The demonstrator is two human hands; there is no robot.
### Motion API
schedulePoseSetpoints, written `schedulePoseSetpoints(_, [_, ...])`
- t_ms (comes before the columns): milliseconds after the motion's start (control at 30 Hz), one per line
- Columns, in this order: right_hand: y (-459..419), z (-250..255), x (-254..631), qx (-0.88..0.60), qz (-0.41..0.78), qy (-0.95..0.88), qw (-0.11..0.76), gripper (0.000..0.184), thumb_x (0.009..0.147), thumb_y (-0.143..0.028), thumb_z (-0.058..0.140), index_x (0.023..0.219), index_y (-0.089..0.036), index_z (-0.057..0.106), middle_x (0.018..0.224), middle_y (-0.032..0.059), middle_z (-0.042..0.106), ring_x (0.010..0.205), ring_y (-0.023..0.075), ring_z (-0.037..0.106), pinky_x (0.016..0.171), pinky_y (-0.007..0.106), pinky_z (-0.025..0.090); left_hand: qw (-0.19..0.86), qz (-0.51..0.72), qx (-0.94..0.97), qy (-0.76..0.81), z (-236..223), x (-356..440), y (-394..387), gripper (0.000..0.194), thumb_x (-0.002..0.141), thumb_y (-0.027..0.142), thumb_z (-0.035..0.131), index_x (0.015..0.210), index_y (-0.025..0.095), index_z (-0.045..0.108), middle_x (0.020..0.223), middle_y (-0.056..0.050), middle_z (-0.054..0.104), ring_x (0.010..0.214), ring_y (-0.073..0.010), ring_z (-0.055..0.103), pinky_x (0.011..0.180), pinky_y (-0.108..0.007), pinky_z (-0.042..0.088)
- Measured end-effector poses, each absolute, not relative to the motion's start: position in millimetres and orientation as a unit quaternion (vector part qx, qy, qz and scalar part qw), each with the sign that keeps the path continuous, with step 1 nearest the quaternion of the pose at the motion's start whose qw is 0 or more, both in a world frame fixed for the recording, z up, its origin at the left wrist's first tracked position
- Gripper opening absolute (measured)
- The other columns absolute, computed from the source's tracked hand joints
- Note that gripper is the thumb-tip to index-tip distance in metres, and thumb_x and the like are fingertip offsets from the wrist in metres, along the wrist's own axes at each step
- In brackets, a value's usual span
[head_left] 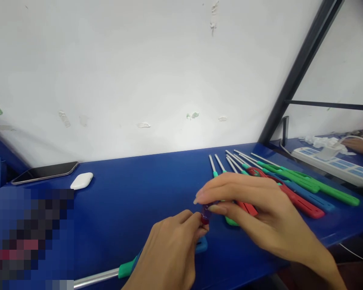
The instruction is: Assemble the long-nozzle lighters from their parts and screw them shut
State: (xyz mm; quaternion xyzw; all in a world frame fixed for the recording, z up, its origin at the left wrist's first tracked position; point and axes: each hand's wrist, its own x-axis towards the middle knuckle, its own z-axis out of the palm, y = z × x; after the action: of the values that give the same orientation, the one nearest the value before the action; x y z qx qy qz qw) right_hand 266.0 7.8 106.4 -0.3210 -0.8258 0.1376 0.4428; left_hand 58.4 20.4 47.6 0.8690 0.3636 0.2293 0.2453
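My left hand [171, 251] is closed around the handle of a blue long-necked lighter [202, 245]. Its green collar and silver tube stick out to the lower left. My right hand [260, 209] pinches a small, see-through purple piece with a red lower end [206, 214], held upright between thumb and fingers. That red end meets the fingertips of my left hand, which hide the spot where it touches. Just beyond my right hand, several long-necked lighters in green, red and blue [305, 201] lie side by side, tubes pointing away; the hand covers some of them.
At the back left of the blue table [139, 189] lie a phone [45, 172] and a white earbud case [82, 181]. A white power strip [335, 163] sits behind a black metal post [290, 84]. Another person's hand [359, 144] shows at far right. The lower left is pixelated.
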Motion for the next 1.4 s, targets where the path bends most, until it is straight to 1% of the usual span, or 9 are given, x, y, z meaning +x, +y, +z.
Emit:
schedulePoseSetpoints(200, [5.4,106.3,264.5,-0.359,0.123,-0.798,0.468,0.016,0.089,-0.020,0.085,0.093,-0.024,0.070,0.089,-0.0013,0.074,0.076,0.0153,0.069,0.062,0.025,0.055,0.248,0.238,0.855,0.388,46.5,59.4,20.5,0.023,0.107,0.026,0.048,0.094,0.024,0.067,0.093,-0.003,0.076,0.083,-0.0221,0.074,0.074,-0.029,0.052])
schedulePoseSetpoints(367, [6.6,106.5,267.5,-0.323,0.157,-0.826,0.434,0.023,0.101,-0.014,0.068,0.119,-0.027,0.074,0.111,0.0001,0.079,0.095,0.0150,0.074,0.076,0.023,0.059,0.226,0.229,0.874,0.365,46.0,58.6,21.5,0.029,0.106,0.017,0.043,0.093,0.024,0.067,0.091,-0.004,0.075,0.077,-0.0191,0.072,0.070,-0.026,0.050])
schedulePoseSetpoints(633, [8.5,106.8,266.4,-0.356,0.117,-0.800,0.469,0.016,0.089,-0.022,0.085,0.088,-0.023,0.069,0.088,-0.0015,0.073,0.079,0.0150,0.070,0.069,0.026,0.056,0.233,0.240,0.862,0.381,43.7,59.6,21.1,0.023,0.107,0.024,0.049,0.095,0.025,0.068,0.092,-0.002,0.075,0.079,-0.0214,0.073,0.070,-0.029,0.048])
schedulePoseSetpoints(833, [8.4,107.9,268.9,-0.302,0.177,-0.833,0.427,0.020,0.104,-0.015,0.064,0.114,-0.027,0.076,0.106,0.0011,0.080,0.097,0.0173,0.075,0.083,0.028,0.060,0.236,0.235,0.867,0.371,45.4,58.3,22.4,0.028,0.106,0.020,0.046,0.094,0.025,0.070,0.094,-0.001,0.076,0.079,-0.0192,0.073,0.068,-0.028,0.046])
schedulePoseSetpoints(933, [8.9,106.5,266.9,-0.331,0.152,-0.811,0.457,0.007,0.096,-0.018,0.078,0.095,-0.024,0.075,0.090,-0.0007,0.075,0.081,0.0155,0.072,0.071,0.026,0.057,0.250,0.227,0.859,0.385,48.2,58.5,22.3,0.027,0.107,0.024,0.048,0.089,0.025,0.069,0.096,-0.001,0.076,0.082,-0.0199,0.073,0.070,-0.029,0.046])
schedulePoseSetpoints(1033, [8.1,106.4,266.2,-0.367,0.132,-0.795,0.466,0.025,0.085,-0.026,0.091,0.084,-0.023,0.066,0.085,-0.0023,0.070,0.073,0.0140,0.066,0.062,0.025,0.053,0.243,0.227,0.860,0.387,49.7,58.9,21.9,0.032,0.107,0.025,0.046,0.079,0.024,0.063,0.087,-0.001,0.073,0.073,-0.0190,0.070,0.065,-0.030,0.043])
schedulePoseSetpoints(1200, [7.7,109.8,269.1,-0.315,0.196,-0.831,0.414,0.016,0.101,-0.017,0.069,0.113,-0.026,0.074,0.112,0.0013,0.078,0.096,0.0157,0.074,0.078,0.024,0.059,0.229,0.230,0.870,0.372,49.6,58.7,21.2,0.032,0.107,0.020,0.042,0.088,0.024,0.068,0.087,-0.001,0.072,0.071,-0.0182,0.070,0.063,-0.029,0.042])
schedulePoseSetpoints(1267, [8.3,109.8,268.2,-0.297,0.195,-0.834,0.421,0.020,0.104,-0.011,0.062,0.106,-0.024,0.077,0.106,0.0012,0.078,0.094,0.0143,0.074,0.082,0.024,0.059,0.239,0.231,0.869,0.368,49.5,58.3,20.8,0.031,0.108,0.021,0.042,0.098,0.025,0.071,0.093,-0.002,0.074,0.078,-0.0192,0.072,0.068,-0.029,0.045])
schedulePoseSetpoints(1400, [8.7,107.2,263.3,-0.334,0.168,-0.804,0.461,0.018,0.089,-0.022,0.087,0.083,-0.021,0.071,0.080,-0.0037,0.069,0.070,0.0106,0.065,0.063,0.022,0.052,0.245,0.235,0.862,0.376,49.0,58.3,20.6,0.029,0.107,0.025,0.045,0.094,0.024,0.070,0.090,-0.002,0.074,0.076,-0.0197,0.070,0.066,-0.029,0.043])
